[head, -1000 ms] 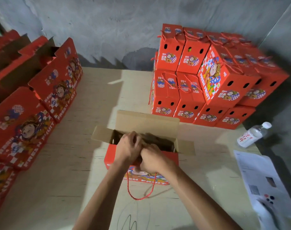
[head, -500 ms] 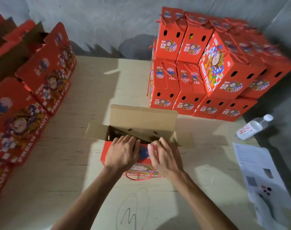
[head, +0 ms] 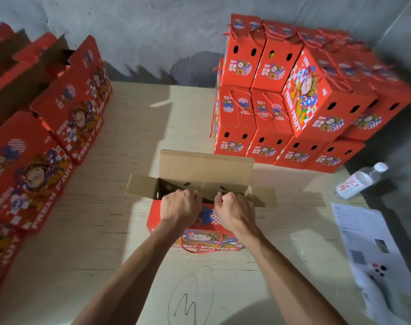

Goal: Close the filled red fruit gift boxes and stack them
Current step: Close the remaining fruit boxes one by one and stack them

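While both hands [head: 206,211] grip its near rim, open box [head: 195,233] sits mid-table.

"FRESH FRUIT" is printed on the red boxes [head: 317,106].

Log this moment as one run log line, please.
step: closing open gift box | left hand grips near flap | right hand grips near flap | far flap up | closed stack behind

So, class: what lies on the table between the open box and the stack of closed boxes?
Nothing: the head view shows bare table between the open box and the stack.
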{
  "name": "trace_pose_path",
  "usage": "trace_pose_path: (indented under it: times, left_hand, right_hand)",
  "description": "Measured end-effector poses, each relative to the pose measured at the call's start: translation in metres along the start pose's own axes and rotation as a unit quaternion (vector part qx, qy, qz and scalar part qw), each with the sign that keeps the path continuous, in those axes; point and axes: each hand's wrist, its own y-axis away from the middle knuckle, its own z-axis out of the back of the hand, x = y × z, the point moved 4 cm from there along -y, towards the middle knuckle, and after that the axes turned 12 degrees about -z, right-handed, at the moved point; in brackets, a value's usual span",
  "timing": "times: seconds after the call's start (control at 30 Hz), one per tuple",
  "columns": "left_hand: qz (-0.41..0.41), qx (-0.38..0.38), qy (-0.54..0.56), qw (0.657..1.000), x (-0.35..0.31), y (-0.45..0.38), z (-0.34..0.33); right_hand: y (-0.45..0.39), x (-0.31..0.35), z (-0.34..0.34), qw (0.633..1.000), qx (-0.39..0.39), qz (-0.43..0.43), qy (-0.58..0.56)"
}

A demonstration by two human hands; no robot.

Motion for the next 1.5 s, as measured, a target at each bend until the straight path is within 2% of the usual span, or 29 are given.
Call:
trace_pose_path:
  times: [0.17, 0.33, 0.53, 0.6, 0.67, 0.73, 0.8, 0.83, 0.9, 0.93, 0.97, 1.07, 1.17, 1.27, 1.3, 1.37, 1.43, 1.47, 1.5]
  left_hand:
    - [-0.018, -0.004, 0.040, 0.999, 0.006, 0.003, 0.002]
    - [-0.009, -0.115, 0.087, 0.989, 0.036, 0.012, 0.019]
    - [0.038, -0.039, 0.090, 0.994, 0.036, 0.004, 0.020]
    - [0.040, -0.036, 0.085, 0.995, 0.039, 0.004, 0.019]
    - [0.038, -0.038, 0.086, 0.995, 0.039, 0.005, 0.017]
    - [0.045, -0.039, 0.088, 0.994, 0.038, 0.004, 0.017]
    - [0.047, -0.047, 0.079, 0.995, 0.037, 0.003, 0.017]
    - [0.032, -0.061, 0.064, 0.996, 0.035, 0.004, 0.018]
    - [-0.004, -0.113, 0.021, 0.993, 0.032, 0.009, 0.020]
    - [-0.010, -0.132, 0.005, 0.991, 0.033, 0.011, 0.021]
    - [-0.007, -0.141, -0.003, 0.990, 0.035, 0.012, 0.020]
    - [0.010, -0.148, -0.021, 0.989, 0.039, 0.014, 0.015]
    - [0.059, -0.175, -0.036, 0.982, 0.040, 0.016, 0.015]
    - [0.131, -0.223, 0.016, 0.966, 0.044, 0.020, 0.021]
    - [0.129, -0.253, 0.044, 0.958, 0.046, 0.022, 0.023]
    - [0.052, -0.321, 0.083, 0.942, 0.043, 0.024, 0.026]
    - [0.001, -0.343, 0.054, 0.938, 0.037, 0.026, 0.027]
    - [0.025, -0.334, 0.036, 0.941, 0.038, 0.026, 0.027]
    - [0.084, -0.321, 0.040, 0.942, 0.042, 0.027, 0.026]
  right_hand:
    - [-0.002, -0.003, 0.003, 0.999, -0.012, 0.021, -0.023]
    - [-0.004, -0.016, 0.008, 0.998, -0.036, 0.015, -0.056]
    - [-0.004, -0.015, 0.006, 0.998, -0.026, 0.017, -0.046]
    - [0.003, -0.013, 0.013, 0.992, -0.093, 0.068, -0.051]
    - [0.008, -0.020, 0.021, 0.971, -0.211, 0.099, -0.059]
    - [0.002, -0.041, 0.025, 0.968, -0.245, 0.002, -0.059]
    - [-0.003, -0.070, 0.023, 0.959, -0.199, -0.152, -0.133]
    - [-0.003, -0.081, 0.022, 0.943, -0.159, -0.210, -0.205]
    - [-0.003, -0.093, 0.016, 0.874, -0.077, -0.279, -0.390]
    - [-0.003, -0.093, 0.014, 0.841, -0.064, -0.286, -0.455]
    - [0.000, -0.089, 0.017, 0.831, -0.082, -0.271, -0.478]
    - [0.012, -0.069, 0.026, 0.887, -0.197, -0.129, -0.398]
    - [0.018, -0.053, 0.024, 0.932, -0.227, -0.013, -0.282]
    - [0.015, -0.048, 0.019, 0.965, -0.190, 0.034, -0.179]
    - [0.013, -0.048, 0.018, 0.970, -0.179, 0.039, -0.157]
    - [0.011, -0.048, 0.016, 0.973, -0.172, 0.047, -0.146]
    - [0.009, -0.049, 0.015, 0.968, -0.183, 0.057, -0.160]
    - [0.009, -0.049, 0.014, 0.967, -0.189, 0.057, -0.162]
    - [0.009, -0.050, 0.014, 0.967, -0.190, 0.055, -0.162]
